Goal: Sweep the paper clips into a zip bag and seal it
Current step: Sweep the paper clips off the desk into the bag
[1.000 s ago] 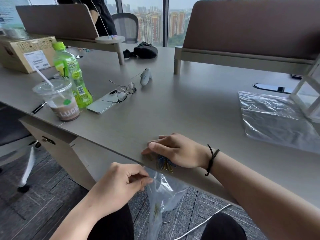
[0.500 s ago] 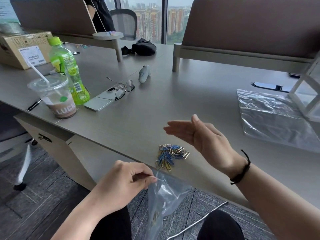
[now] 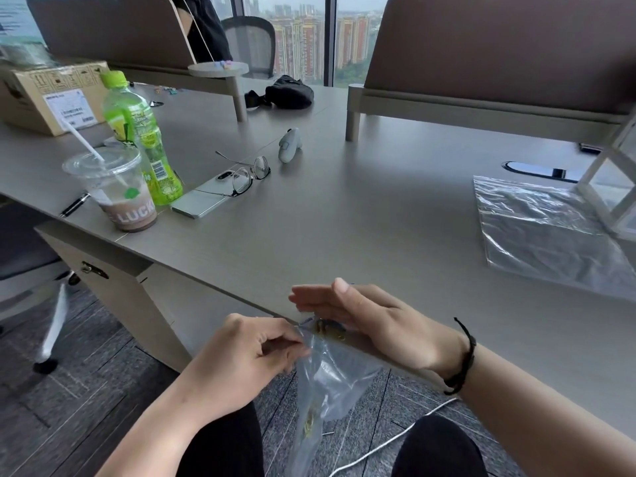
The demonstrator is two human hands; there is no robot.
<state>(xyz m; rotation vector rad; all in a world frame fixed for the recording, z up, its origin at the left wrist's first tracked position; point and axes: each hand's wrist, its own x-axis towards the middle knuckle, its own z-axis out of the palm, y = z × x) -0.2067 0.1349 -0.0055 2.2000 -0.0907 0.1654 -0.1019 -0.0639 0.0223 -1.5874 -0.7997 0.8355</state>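
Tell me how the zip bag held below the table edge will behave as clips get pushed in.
Likely floppy: the zip bag hangs limp where the left hand pinches its rim. Probably sags narrower as paper clips drop in.

Bare forearms, black cord bracelet on right wrist, black trousers.

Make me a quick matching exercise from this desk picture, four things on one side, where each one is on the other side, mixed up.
Things:
1. zip bag
2. paper clips
3. glasses
4. iced drink cup

Places:
A. lying partly on the phone
B. at the desk edge, behind the right hand
C. pinched by the left hand, hanging below the desk edge
D. beside the green bottle, near the desk's left edge

Pairs: 1-C, 2-B, 3-A, 4-D
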